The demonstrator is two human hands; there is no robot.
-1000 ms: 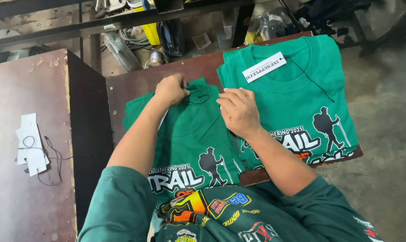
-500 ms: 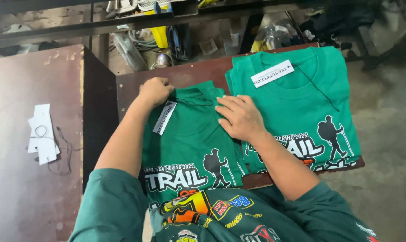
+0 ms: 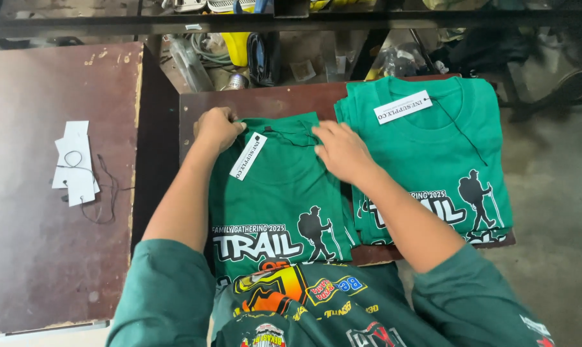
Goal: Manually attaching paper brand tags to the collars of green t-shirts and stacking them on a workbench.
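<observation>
Gripping the collar corner of the folded green T-shirt (image 3: 275,193), the left hand (image 3: 217,128) is closed; the right hand (image 3: 342,151) is laid open, flat on its other shoulder. Shirt on the bench (image 3: 265,103), long axis toward the person, hang tag (image 3: 248,156) nearer the left

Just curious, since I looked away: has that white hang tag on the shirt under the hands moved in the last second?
Yes. The white hang tag was out of sight under the left hand; it now lies exposed on the near shirt, below that hand.
</observation>
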